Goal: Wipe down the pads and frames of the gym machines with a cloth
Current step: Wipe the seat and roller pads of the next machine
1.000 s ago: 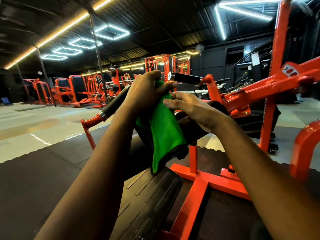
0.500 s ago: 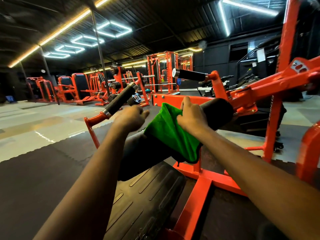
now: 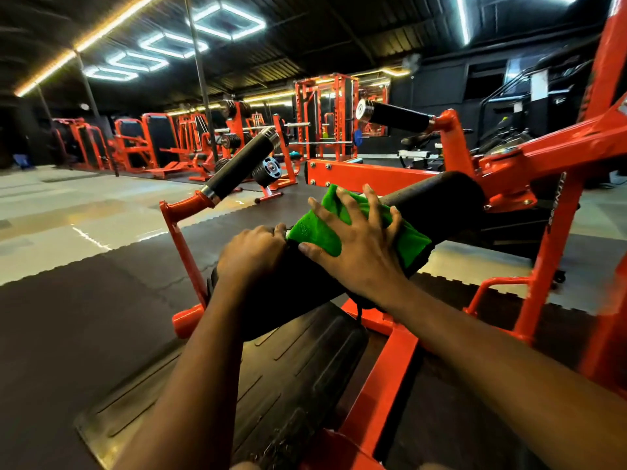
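at the far left, across the pale floor, a row of orange machines [image 3: 135, 144] lines the wall. nearer, a black foam handle [image 3: 242, 162] angles up from an orange post. below it the left hand [image 3: 252, 254] sits curled in a loose fist on top of the black roller pad [image 3: 437, 198], near the pad's left end, knuckles touching the left edge of the green cloth [image 3: 319, 228]; i cannot tell whether it grips anything. the cloth drapes over the middle of the pad. the right hand [image 3: 359, 245] lies flat on it, fingers spread and straight, pressing it onto the pad. the pad's right end is bare. above it a second black handle [image 3: 395, 117] juts out. the orange frame [image 3: 380, 398] runs under the pad beside a ribbed black foot plate [image 3: 271, 378].
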The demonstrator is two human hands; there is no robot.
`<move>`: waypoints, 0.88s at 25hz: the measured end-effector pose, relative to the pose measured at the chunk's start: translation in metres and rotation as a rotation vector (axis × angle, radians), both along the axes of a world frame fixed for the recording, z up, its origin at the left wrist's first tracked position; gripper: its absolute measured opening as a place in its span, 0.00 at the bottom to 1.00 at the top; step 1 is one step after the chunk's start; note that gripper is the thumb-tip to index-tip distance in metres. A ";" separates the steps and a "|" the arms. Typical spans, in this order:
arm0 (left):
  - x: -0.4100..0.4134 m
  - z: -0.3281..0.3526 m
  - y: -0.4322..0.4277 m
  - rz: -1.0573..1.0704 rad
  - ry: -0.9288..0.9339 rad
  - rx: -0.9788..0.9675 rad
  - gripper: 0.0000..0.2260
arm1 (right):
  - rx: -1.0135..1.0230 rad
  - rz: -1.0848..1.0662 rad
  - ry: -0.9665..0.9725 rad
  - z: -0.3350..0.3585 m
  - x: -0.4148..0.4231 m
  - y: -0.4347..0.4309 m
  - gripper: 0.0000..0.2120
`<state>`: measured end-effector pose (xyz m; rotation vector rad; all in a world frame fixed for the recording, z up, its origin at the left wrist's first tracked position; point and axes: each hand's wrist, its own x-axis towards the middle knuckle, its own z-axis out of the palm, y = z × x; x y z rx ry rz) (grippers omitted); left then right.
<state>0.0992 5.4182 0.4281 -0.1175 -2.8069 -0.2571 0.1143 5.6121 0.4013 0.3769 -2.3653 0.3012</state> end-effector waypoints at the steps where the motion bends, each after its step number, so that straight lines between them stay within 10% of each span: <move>1: 0.000 0.000 0.002 0.012 0.002 0.012 0.18 | 0.011 0.002 -0.017 0.003 -0.003 0.000 0.36; 22: 0.008 -0.001 0.001 0.023 -0.016 0.149 0.19 | -0.306 -0.362 -0.017 0.075 -0.095 0.144 0.23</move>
